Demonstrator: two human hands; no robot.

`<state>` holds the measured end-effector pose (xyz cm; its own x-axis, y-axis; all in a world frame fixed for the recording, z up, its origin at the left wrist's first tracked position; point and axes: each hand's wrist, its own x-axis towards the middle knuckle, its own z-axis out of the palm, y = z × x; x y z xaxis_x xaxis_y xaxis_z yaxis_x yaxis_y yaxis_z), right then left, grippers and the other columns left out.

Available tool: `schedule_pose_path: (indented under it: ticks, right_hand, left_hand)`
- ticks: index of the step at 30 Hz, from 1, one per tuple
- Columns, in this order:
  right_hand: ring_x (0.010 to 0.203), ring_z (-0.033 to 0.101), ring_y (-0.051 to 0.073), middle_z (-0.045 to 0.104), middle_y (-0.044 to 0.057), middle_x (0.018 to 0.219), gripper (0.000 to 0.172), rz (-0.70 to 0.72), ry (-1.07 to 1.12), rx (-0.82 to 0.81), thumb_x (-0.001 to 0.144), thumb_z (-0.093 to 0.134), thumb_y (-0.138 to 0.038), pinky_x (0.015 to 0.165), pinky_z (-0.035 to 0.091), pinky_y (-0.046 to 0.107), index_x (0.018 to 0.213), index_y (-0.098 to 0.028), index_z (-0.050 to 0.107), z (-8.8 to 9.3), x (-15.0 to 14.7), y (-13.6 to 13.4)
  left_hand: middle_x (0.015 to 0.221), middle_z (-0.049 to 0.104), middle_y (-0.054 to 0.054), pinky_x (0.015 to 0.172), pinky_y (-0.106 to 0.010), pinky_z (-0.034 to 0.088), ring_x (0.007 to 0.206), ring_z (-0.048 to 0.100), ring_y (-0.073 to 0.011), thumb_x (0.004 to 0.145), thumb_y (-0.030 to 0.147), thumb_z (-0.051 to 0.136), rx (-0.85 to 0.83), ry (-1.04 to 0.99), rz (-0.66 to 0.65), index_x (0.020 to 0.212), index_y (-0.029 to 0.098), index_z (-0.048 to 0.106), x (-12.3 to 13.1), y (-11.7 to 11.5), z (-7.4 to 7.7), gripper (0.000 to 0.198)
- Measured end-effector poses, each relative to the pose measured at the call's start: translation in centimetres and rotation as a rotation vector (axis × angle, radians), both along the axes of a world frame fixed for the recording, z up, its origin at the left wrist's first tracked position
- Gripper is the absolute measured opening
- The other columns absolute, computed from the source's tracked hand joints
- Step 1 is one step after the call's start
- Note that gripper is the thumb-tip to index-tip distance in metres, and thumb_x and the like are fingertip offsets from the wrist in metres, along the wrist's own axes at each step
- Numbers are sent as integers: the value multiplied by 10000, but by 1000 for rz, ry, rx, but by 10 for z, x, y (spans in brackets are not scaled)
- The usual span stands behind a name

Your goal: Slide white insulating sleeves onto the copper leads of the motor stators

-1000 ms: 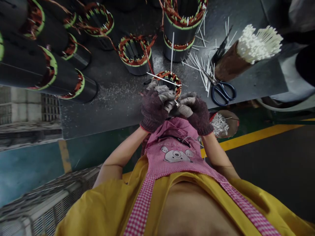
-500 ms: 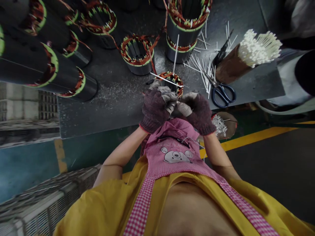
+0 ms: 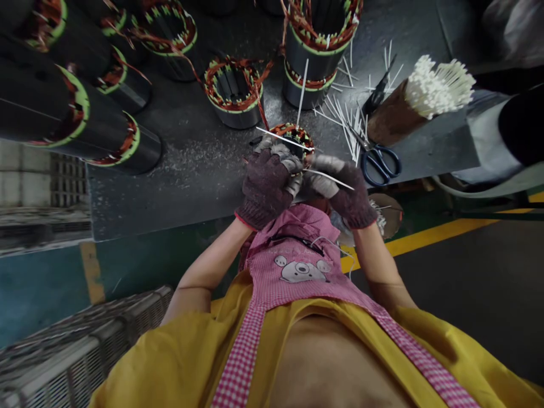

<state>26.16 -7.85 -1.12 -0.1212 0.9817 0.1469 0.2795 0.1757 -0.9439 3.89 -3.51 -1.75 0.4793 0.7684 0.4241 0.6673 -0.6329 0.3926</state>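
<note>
A small motor stator (image 3: 297, 137) with copper windings and green insulation stands near the front edge of the dark workbench (image 3: 187, 164). My gloved left hand (image 3: 267, 182) is closed around the stator's near side. My gloved right hand (image 3: 342, 190) is closed in a pinch on a white cable tie (image 3: 329, 177) that runs from the stator out over the glove to the right. Two more white ties stick out of the stator's top, one upward and one to the left.
Several larger stators (image 3: 233, 90) stand and lie across the bench's back and left. Loose white ties (image 3: 346, 116), blue-handled scissors (image 3: 378, 158) and a brown tube of white ties (image 3: 419, 96) lie to the right. A wire crate (image 3: 76, 345) sits at lower left.
A white cable tie now shows stretched to the right across my right glove; my right hand has shifted slightly right. My left hand stays on the stator.
</note>
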Motion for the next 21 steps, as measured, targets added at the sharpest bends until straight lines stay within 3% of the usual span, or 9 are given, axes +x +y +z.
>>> schedule_pose_path:
  ticks: [2, 5, 9, 12, 14, 16, 19, 21]
  right_hand:
    - [914, 761, 240, 833, 26, 1007, 260, 39, 15, -67, 1019, 686, -523, 872, 660, 435, 1051, -291, 800, -8, -7, -1]
    - [754, 680, 227, 744, 18, 797, 317, -50, -16, -94, 997, 671, -544, 748, 619, 422, 837, -277, 731, -7, -21, -3]
    - [749, 678, 263, 733, 50, 790, 340, -148, 8, -108, 989, 637, -592, 725, 622, 466, 852, -293, 724, 11, -32, 0]
    - [840, 742, 281, 803, 68, 957, 322, -158, 14, -52, 1004, 614, -587, 776, 643, 485, 980, -293, 744, 25, -8, 5]
    - [1035, 777, 307, 829, 89, 1161, 284, -240, -193, 26, 1006, 629, -512, 942, 634, 513, 1135, -295, 759, 28, 26, 6]
    - [1116, 761, 368, 826, 178, 1167, 286, -428, -646, 35, 932, 721, -401, 1033, 560, 558, 1150, -226, 782, 24, 64, 7]
    - [1016, 754, 409, 798, 290, 1041, 269, -506, -1138, -223, 879, 763, -328, 894, 509, 550, 1054, -132, 820, 10, 107, 11]
    - [939, 749, 401, 783, 305, 944, 267, -413, -1149, -241, 870, 752, -327, 813, 480, 517, 981, -98, 833, 3, 122, 17]
  left_hand:
    - [1240, 813, -64, 1241, -618, 531, 1283, 723, -342, 1024, 383, 668, 3, 20, 16, 1146, 291, 775, 0, -1, -2, 187]
    - [1295, 804, -60, 1283, -612, 505, 1307, 719, -343, 1008, 377, 685, 13, -22, 56, 1217, 303, 752, 2, -1, -6, 232]
    - [1293, 806, -73, 1261, -615, 527, 1322, 726, -355, 987, 402, 739, 5, -113, 65, 1250, 296, 720, 3, 0, -10, 284]
    - [1227, 822, -56, 1244, -629, 544, 1279, 745, -344, 972, 414, 785, 27, -146, 20, 1197, 294, 735, 4, -1, -8, 260]
    - [1166, 828, -52, 1235, -638, 550, 1242, 754, -333, 969, 432, 800, 35, -188, 61, 1123, 295, 749, 8, -1, -7, 213]
    - [1114, 830, -54, 1236, -643, 547, 1230, 758, -325, 989, 418, 768, 8, -212, 139, 1066, 299, 758, 15, 0, -9, 142]
    - [1093, 829, -47, 1251, -656, 534, 1288, 743, -321, 1009, 369, 698, -33, -195, 223, 1039, 305, 758, 26, 2, -12, 93]
    - [1081, 829, -39, 1230, -659, 552, 1292, 743, -323, 1010, 360, 681, -12, -190, 236, 1036, 306, 747, 28, 2, -13, 89]
